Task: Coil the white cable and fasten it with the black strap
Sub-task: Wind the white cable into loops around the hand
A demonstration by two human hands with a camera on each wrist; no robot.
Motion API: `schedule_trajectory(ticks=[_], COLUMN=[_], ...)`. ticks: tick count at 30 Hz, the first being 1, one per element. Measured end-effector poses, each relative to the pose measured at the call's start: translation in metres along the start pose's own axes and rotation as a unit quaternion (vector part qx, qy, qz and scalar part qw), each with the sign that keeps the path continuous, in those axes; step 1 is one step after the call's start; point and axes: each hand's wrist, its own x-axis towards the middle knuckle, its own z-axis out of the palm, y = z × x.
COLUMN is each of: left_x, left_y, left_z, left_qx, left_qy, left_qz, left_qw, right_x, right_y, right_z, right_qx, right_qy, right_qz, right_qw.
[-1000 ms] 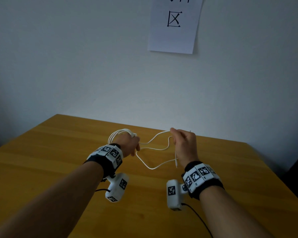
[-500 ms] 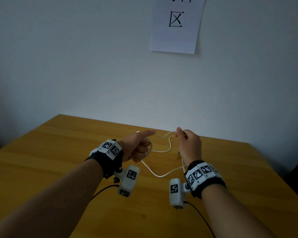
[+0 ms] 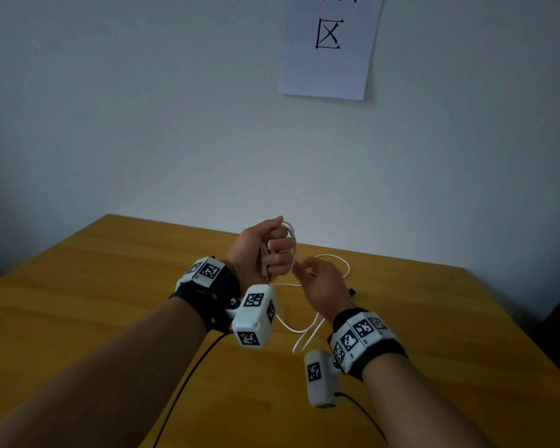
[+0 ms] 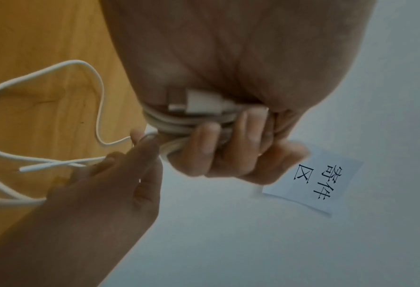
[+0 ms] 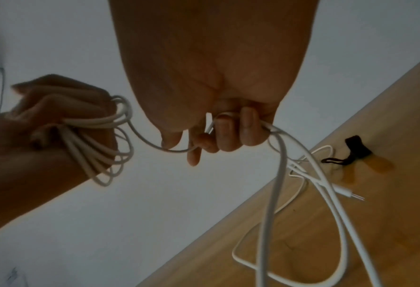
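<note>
Head view: wood table (image 3: 94,302), white wall (image 3: 143,124) w/ paper sign (image 3: 330,59); both hands gripping cable (image 3: 304,331).

Strap (image 3: 351,291) mostly hidden behind right hand (image 3: 322,289) in head view; only a dark tip showing. Cable (image 4: 42,74) cut by left edge in left wrist view, loops (image 4: 191,121) partly buried under left hand (image 4: 228,81) fingers. Paper (image 3: 330,43) cropped at top edge, upper characters lost. Cable (image 5: 275,213) running off bottom edge in right wrist view. Desk (image 3: 78,302) cut at both sides.
</note>
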Motion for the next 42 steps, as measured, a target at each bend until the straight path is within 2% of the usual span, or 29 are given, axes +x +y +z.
schedule_trajectory(ticks=[5, 10, 13, 15, 16, 18, 21, 24, 25, 27, 28, 29, 30, 32, 34, 38, 42], left_x=[0.002, 0.003, 0.007, 0.011, 0.012, 0.014, 0.013, 0.009, 0.007, 0.001, -0.002, -0.004, -0.006, -0.006, -0.005, -0.003, -0.005], left_y=[-0.004, -0.004, -0.007, -0.010, -0.010, -0.012, -0.015, -0.017, -0.016, -0.016, -0.016, -0.017, -0.019, -0.021, -0.021, -0.018, -0.015], left_z=[0.006, 0.009, 0.005, -0.001, -0.005, -0.013, -0.021, -0.028, -0.029, -0.027, -0.025, -0.023, -0.023, -0.027, -0.033, -0.035, -0.039], left_qx=[0.012, 0.038, 0.120, 0.208, 0.273, 0.413, 0.560, 0.689, 0.746, 0.844, 0.871, 0.885, 0.893, 0.897, 0.893, 0.869, 0.846], left_qy=[0.112, 0.120, 0.153, 0.184, 0.202, 0.239, 0.267, 0.254, 0.239, 0.212, 0.209, 0.210, 0.212, 0.221, 0.232, 0.239, 0.269], left_qz=[0.091, 0.141, 0.169, 0.190, 0.199, 0.213, 0.224, 0.160, 0.127, 0.075, 0.054, 0.037, 0.023, -0.002, -0.031, -0.083, -0.089], left_qw=[0.989, 0.982, 0.966, 0.942, 0.919, 0.853, 0.751, 0.660, 0.608, 0.487, 0.441, 0.413, 0.397, 0.383, 0.385, 0.425, 0.451], right_x=[-0.003, -0.009, -0.011, -0.014, -0.015, -0.017, -0.018, -0.018, -0.017, -0.016, -0.016, -0.016, -0.016, -0.017, -0.019, -0.020, -0.020], right_y=[-0.007, -0.014, -0.020, -0.025, -0.027, -0.030, -0.027, -0.024, -0.022, -0.019, -0.019, -0.019, -0.019, -0.018, -0.018, -0.017, -0.014], right_z=[0.009, 0.010, 0.007, 0.005, 0.005, 0.003, 0.002, 0.001, 0.001, 0.000, -0.001, -0.002, -0.002, -0.003, -0.005, -0.007, -0.009], right_qx=[-0.019, 0.022, 0.024, 0.007, 0.006, 0.007, -0.019, -0.045, -0.051, -0.059, -0.059, -0.054, -0.050, -0.042, -0.032, -0.008, 0.043], right_qy=[-0.049, -0.106, -0.150, -0.174, -0.185, -0.200, -0.227, -0.240, -0.238, -0.230, -0.220, -0.210, -0.200, -0.180, -0.161, -0.152, -0.133], right_qz=[-0.036, -0.020, 0.003, 0.040, 0.063, 0.089, 0.075, 0.058, 0.059, 0.061, 0.060, 0.056, 0.050, 0.048, 0.050, 0.073, 0.109], right_qw=[0.998, 0.994, 0.988, 0.984, 0.981, 0.976, 0.971, 0.968, 0.968, 0.970, 0.972, 0.975, 0.977, 0.982, 0.985, 0.986, 0.984])
